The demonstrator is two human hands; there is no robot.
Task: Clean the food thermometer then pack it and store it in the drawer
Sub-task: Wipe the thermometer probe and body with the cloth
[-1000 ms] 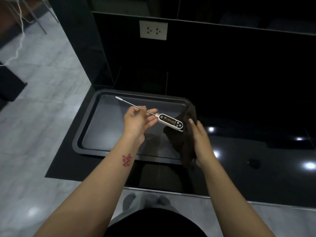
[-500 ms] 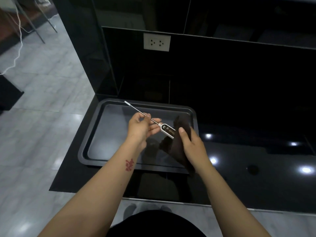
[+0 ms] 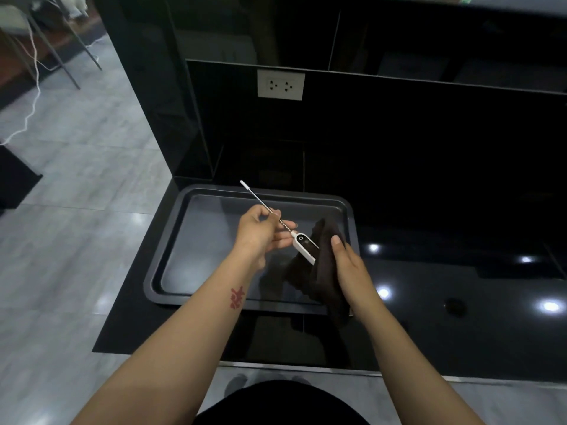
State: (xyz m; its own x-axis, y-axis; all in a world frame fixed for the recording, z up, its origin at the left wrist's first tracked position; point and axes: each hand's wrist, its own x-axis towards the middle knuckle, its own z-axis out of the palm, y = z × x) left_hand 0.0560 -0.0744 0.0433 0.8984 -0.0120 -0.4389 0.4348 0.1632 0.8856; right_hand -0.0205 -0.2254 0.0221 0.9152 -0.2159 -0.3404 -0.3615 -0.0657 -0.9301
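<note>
The food thermometer (image 3: 302,245) has a white body with a dark display and a long thin metal probe pointing up and left. My left hand (image 3: 264,234) pinches the probe near the body, above the dark baking tray (image 3: 171,240). My right hand (image 3: 346,265) holds a dark brown cloth (image 3: 325,271) and presses it against the far end of the thermometer's body, which the cloth partly covers. No drawer or packaging for the thermometer is in view.
The tray lies at the left end of a glossy black countertop (image 3: 429,317) with light reflections. A black backsplash carries a white socket (image 3: 280,84). Grey tiled floor (image 3: 61,240) lies to the left, with chair legs and a white cable far left.
The right hand has closed the cloth onto the thermometer's body, covering its far end. The probe has tilted more steeply upward. The camera view has shifted downward a little.
</note>
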